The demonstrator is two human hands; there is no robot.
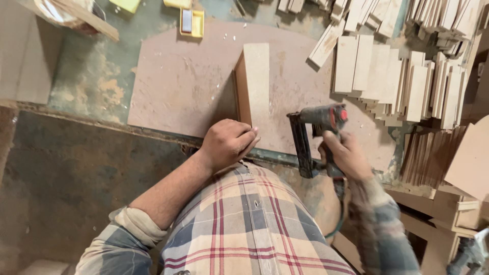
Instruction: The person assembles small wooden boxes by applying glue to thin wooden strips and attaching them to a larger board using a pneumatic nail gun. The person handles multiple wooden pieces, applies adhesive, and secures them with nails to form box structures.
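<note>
My left hand (228, 142) rests on the near end of a tall board piece (253, 81) that stands on edge on a brown fibreboard sheet (183, 81), fingers curled against it. My right hand (345, 154) grips the handle of a dark pneumatic nail gun (318, 127) with a red cap, its magazine pointing down toward the sheet just to the right of the upright piece. A green hose runs from the gun down past my plaid shirt.
Several cut board strips (392, 76) lie stacked at the right and top right. A yellow tray (192, 23) sits at the top. The bench edge (102, 122) runs along the sheet's near side. More board offcuts (468, 158) lean at the right.
</note>
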